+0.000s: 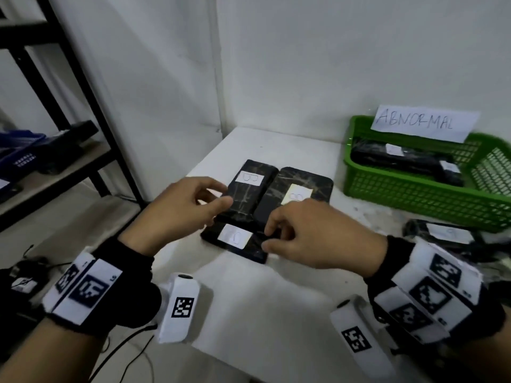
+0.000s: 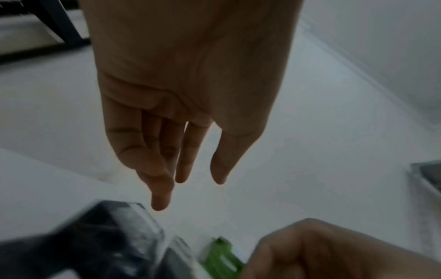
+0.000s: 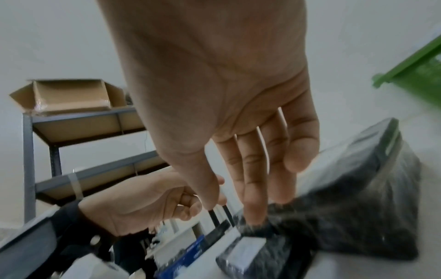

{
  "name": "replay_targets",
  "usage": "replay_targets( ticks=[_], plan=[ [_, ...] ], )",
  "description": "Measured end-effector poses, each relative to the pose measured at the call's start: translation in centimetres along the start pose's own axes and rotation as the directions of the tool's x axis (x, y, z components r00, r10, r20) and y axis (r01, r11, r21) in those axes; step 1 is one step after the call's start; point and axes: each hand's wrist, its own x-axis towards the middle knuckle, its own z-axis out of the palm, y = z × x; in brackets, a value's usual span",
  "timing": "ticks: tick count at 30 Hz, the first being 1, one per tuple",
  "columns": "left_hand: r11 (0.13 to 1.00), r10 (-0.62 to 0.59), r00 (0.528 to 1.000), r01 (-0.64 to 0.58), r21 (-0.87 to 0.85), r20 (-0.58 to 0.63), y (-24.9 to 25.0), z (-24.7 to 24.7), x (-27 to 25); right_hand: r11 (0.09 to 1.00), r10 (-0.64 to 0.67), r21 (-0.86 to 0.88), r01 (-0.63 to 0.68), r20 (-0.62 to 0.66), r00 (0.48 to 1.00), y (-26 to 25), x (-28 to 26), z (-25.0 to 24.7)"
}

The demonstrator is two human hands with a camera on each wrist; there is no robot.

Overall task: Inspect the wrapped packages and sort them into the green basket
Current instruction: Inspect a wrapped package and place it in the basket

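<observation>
Three black wrapped packages with white labels lie on the white table [image 1: 276, 299]: a left one [image 1: 243, 194], a right one [image 1: 304, 183] and a front one [image 1: 235, 244] lying crosswise. My left hand [image 1: 225, 194] hovers at the near end of the left package [image 2: 107, 236], its fingers [image 2: 181, 169] straight and holding nothing. My right hand [image 1: 266, 239] reaches down at the right end of the front package. Its fingertips [image 3: 253, 217] touch black wrap [image 3: 346, 207], and its thumb stays apart. The green basket [image 1: 414, 192], signed ABNORMAL, stands at the back right with black packages inside.
One more labelled black package [image 1: 448, 233] lies in front of the basket. A black metal shelf [image 1: 83, 106] stands left of the table with blue crates [image 1: 19, 153]. On that shelf sits a cardboard box [image 3: 69, 96]. Cables [image 1: 124, 346] run over the floor.
</observation>
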Motion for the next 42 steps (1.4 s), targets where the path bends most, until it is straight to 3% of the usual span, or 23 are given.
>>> replay_targets(
  ticks=[4, 7, 11, 16, 19, 24, 28, 33, 35, 38, 42],
  plan=[
    [0.98, 0.156, 0.98, -0.138, -0.146, 0.12, 6.2, 3.7, 0.3, 0.997, 0.075, 0.017, -0.074, -0.071, 0.995, 3.3, -2.5, -3.8],
    [0.966, 0.234, 0.946, -0.2, -0.163, 0.226, 9.9, 8.2, 1.0, 0.976, 0.188, 0.135, -0.171, -0.121, 0.975, 7.0, -5.2, -5.8],
    [0.961, 0.275, 0.86, -0.259, -0.095, 0.43, 12.9, 15.0, 2.3, 0.928, 0.357, 0.181, -0.326, -0.179, 0.917, 12.2, -9.6, -6.4],
    [0.936, 0.22, 0.798, -0.335, 0.109, 0.561, 14.7, 21.1, 3.7, 0.863, 0.503, 0.011, -0.505, -0.107, 0.857, 16.9, -13.7, -5.1],
    [0.907, 0.212, 0.789, -0.379, 0.186, 0.577, 14.8, 22.7, 4.4, 0.868, 0.493, -0.031, -0.495, -0.046, 0.869, 18.0, -14.6, -4.6],
    [0.973, 0.142, 0.787, -0.224, 0.062, 0.6, 14.1, 23.0, 4.7, 0.881, 0.47, -0.041, -0.471, -0.033, 0.882, 18.3, -13.8, -4.4],
    [0.964, 0.26, 0.825, -0.25, -0.088, 0.501, 14.7, 21.5, 5.0, 0.902, 0.429, 0.08, -0.423, -0.071, 0.901, 18.1, -13.5, -4.5],
    [0.913, 0.403, 0.825, -0.336, -0.231, 0.396, 16.7, 18.7, 6.3, 0.896, 0.381, 0.299, -0.327, -0.146, 0.913, 18.0, -12.6, -5.5],
    [0.878, 0.456, 0.826, -0.357, -0.319, 0.332, 17.2, 18.1, 6.7, 0.85, 0.375, 0.457, -0.263, -0.172, 0.911, 18.4, -12.0, -5.8],
    [0.823, 0.49, 0.842, -0.361, -0.439, 0.227, 17.7, 17.9, 7.2, 0.698, 0.422, 0.704, -0.128, -0.26, 0.869, 19.0, -11.4, -6.3],
    [0.834, 0.41, 0.857, -0.215, -0.508, 0.312, 17.9, 19.2, 7.3, 0.491, 0.487, 0.869, 0.062, -0.333, 0.808, 19.4, -10.8, -7.3]
  ],
)
